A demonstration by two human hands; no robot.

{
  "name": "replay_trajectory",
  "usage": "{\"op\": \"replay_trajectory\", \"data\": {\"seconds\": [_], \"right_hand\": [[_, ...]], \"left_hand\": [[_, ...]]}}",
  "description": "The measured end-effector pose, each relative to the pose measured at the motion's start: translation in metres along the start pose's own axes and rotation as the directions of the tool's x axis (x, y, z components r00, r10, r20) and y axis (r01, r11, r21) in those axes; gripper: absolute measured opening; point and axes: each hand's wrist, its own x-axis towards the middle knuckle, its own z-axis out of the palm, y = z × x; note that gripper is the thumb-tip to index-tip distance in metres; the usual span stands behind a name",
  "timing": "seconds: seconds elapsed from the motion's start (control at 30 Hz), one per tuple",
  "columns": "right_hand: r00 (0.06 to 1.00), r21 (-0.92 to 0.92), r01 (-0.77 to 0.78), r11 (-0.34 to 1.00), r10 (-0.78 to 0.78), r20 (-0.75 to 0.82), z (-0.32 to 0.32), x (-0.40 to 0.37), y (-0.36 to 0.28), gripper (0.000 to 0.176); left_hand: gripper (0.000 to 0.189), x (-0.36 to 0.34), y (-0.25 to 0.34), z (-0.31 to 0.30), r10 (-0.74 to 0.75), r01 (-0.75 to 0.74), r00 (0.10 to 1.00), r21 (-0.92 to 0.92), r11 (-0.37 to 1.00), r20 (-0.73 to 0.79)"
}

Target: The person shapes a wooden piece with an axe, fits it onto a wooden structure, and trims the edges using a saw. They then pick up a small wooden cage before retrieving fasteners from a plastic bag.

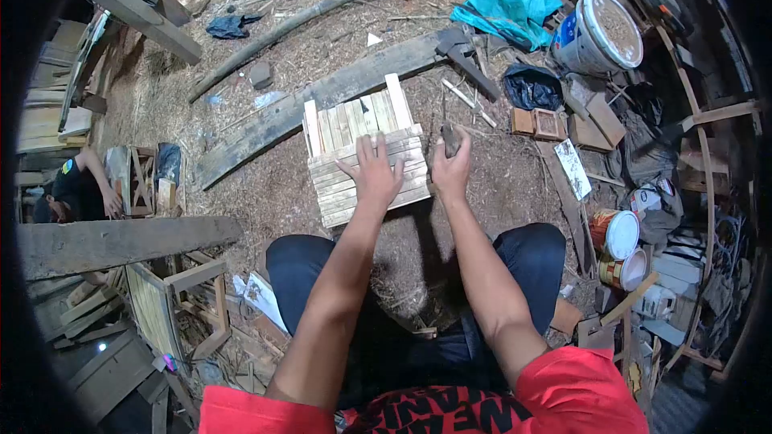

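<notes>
My left hand (374, 173) lies flat with fingers spread on a small slatted wooden piece (370, 197), built of pale narrow strips with two posts sticking out at its far end. Beside its right edge, my right hand (452, 165) is closed around a hand tool (451, 138) with a dark grip and a thin part pointing away from me. That thin part is seen nearly edge-on, so I cannot tell the tool's exact kind. Beyond the slatted piece, a long weathered plank (322, 96) rests on the ground, with a hammer-like tool (469, 64) across its right end.
A curved pole (322, 12) lies beyond the plank. To the right are a teal plastic sheet (511, 0), a large white bucket (575, 36), wood blocks (549, 124) and paint tins (621, 235). A beam (129, 243) and another person (80, 185) are at left.
</notes>
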Motion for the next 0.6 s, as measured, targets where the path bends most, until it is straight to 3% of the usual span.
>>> {"op": "replay_trajectory", "data": {"seconds": [0.1,0.17,0.27,0.37,0.47,0.57,0.6], "right_hand": [[1.0,0.016,0.011,1.0,-0.012,0.019,-0.021,0.007,-0.025,0.048],[0.999,-0.003,0.054,0.999,-0.054,0.005,-0.029,0.007,-0.026,0.046],[0.999,0.013,-0.015,1.0,0.014,0.037,-0.045,0.0,-0.035,0.046],[0.991,0.114,0.11,0.987,-0.117,0.061,-0.021,-0.003,0.022,0.04],[0.985,-0.088,0.058,0.994,-0.042,0.169,-0.011,-0.011,0.012,0.033],[0.971,-0.098,-0.057,0.994,0.078,0.225,-0.002,-0.012,0.004,0.031],[0.98,-0.1,0.018,0.995,0.002,0.199,0.008,-0.009,0.012,0.029]], "left_hand": [[0.07,-0.004,0.008,0.015,0.111,-0.112,0.991,-0.017,0.994,-0.07],[0.069,-0.003,0.005,0.026,0.124,-0.128,0.984,-0.028,0.991,-0.128],[0.068,-0.008,0.004,0.02,0.125,-0.136,0.983,-0.073,0.988,-0.138],[0.067,-0.003,0.004,0.019,0.117,-0.133,0.979,-0.088,0.987,-0.169],[0.063,-0.003,0.001,0.025,0.129,-0.159,0.962,-0.109,0.981,-0.243],[0.06,-0.004,-0.002,0.024,0.128,-0.164,0.969,-0.165,0.973,-0.212],[0.06,-0.004,-0.001,0.02,0.122,-0.161,0.972,-0.19,0.968,-0.199]]}}
